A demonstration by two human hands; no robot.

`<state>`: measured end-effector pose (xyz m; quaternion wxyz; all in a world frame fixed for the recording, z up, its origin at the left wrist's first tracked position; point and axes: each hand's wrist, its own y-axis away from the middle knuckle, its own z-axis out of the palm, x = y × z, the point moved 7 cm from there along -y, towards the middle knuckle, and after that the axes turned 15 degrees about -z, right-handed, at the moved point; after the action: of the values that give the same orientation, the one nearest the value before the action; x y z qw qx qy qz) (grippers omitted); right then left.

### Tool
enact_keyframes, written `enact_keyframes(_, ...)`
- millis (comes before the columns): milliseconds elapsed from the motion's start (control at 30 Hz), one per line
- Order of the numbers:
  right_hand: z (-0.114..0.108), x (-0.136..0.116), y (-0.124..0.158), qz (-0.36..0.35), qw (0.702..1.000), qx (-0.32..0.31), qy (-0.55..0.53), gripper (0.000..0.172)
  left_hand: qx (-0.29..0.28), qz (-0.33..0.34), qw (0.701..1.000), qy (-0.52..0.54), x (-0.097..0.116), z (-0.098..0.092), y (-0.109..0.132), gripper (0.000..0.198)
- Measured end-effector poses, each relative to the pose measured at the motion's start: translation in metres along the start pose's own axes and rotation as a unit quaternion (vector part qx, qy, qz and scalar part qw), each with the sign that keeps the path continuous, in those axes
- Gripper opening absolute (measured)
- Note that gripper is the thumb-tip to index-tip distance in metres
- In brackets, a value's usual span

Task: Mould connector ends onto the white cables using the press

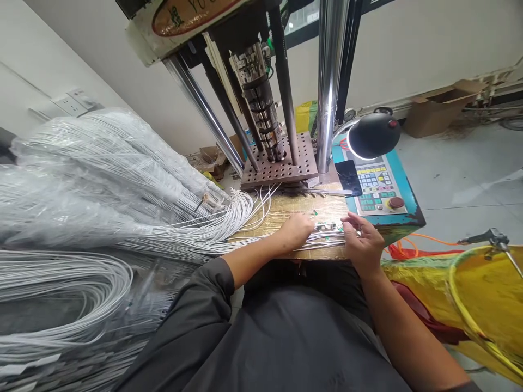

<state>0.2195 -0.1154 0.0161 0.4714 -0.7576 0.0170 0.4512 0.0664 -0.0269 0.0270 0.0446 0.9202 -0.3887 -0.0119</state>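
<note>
A bundle of thin white cables point(241, 212) comes in from the left and runs across the tan worktop point(281, 204). My left hand point(298, 231) is closed over the cable ends, its fingertips curled around a white cable. Facing it, my right hand point(364, 242) has thumb and fingers pinched together; what lies between them is too small to make out. Small green pieces and a metal part point(327, 226) sit between my two hands. More cable lengths lie along the worktop's front edge, just below them.
Behind my hands stands a press with a perforated metal plate point(302, 158) and steel columns. A black lamp point(373, 136) hangs over the teal control box point(402, 188). Plastic-wrapped cable bundles point(102, 163) fill the left. At right are a yellow container point(486, 305) and a cardboard box point(441, 111).
</note>
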Motion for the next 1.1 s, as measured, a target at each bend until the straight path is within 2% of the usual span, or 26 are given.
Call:
enact_keyframes(133,0.001,0.004,0.001,0.001,1.0,-0.003,-0.006,0.031,-0.001,-0.015,1.0,0.019,-0.003,0.0,-0.002,0.021)
enact_keyframes(200,0.002,0.006,0.002,0.005,1.0,-0.003,-0.004,0.032,0.015,-0.045,0.994,0.094,-0.016,-0.004,-0.002,0.022)
enact_keyframes(267,0.003,0.006,0.003,0.006,1.0,-0.003,-0.002,0.032,0.016,-0.085,0.976,0.198,-0.032,-0.008,-0.002,0.025)
enact_keyframes(367,0.002,0.004,0.005,-0.003,1.0,-0.007,-0.001,0.032,-0.047,-0.141,0.923,0.355,-0.05,-0.003,-0.003,0.024)
enact_keyframes(433,0.001,0.002,0.004,-0.012,1.0,-0.01,0.002,0.032,-0.107,-0.167,0.866,0.459,-0.057,0.004,-0.002,0.022)
enact_keyframes(500,0.004,0.0,-0.003,-0.037,0.999,-0.036,0.016,0.032,-0.132,-0.189,0.797,0.558,-0.063,0.006,-0.004,0.021)
enact_keyframes(567,0.021,-0.005,-0.015,-0.093,0.988,-0.118,0.037,0.033,-0.121,-0.209,0.738,0.63,-0.073,0.003,-0.006,0.015)
enact_keyframes(600,0.035,-0.009,-0.022,-0.127,0.975,-0.178,0.048,0.036,-0.114,-0.212,0.718,0.653,-0.078,-0.001,-0.009,0.011)
enact_keyframes(667,0.067,-0.014,-0.031,-0.185,0.933,-0.303,0.059,0.043,-0.12,-0.2,0.696,0.679,-0.083,-0.008,-0.014,0.01)
enact_keyframes(733,0.093,-0.014,-0.034,-0.209,0.89,-0.402,0.055,0.047,-0.147,-0.176,0.689,0.687,-0.084,-0.015,-0.02,0.013)
enact_keyframes(800,0.105,-0.014,-0.029,-0.218,0.853,-0.473,0.035,0.042,-0.166,-0.156,0.693,0.684,-0.084,-0.021,-0.027,0.014)
enact_keyframes(900,0.092,-0.017,-0.016,-0.232,0.823,-0.518,0.003,0.036,-0.175,-0.145,0.715,0.662,-0.083,-0.021,-0.036,0.012)
enact_keyframes(967,0.07,-0.018,-0.015,-0.229,0.837,-0.496,-0.012,0.038,-0.183,-0.145,0.725,0.648,-0.08,-0.015,-0.041,0.009)
enact_keyframes(1000,0.059,-0.016,-0.019,-0.216,0.857,-0.468,-0.017,0.038,-0.186,-0.148,0.724,0.648,-0.078,-0.011,-0.043,0.008)
enact_keyframes(1100,0.033,0.001,-0.048,-0.125,0.941,-0.313,-0.004,0.035,-0.2,-0.151,0.699,0.67,-0.07,0.0,-0.047,0.013)
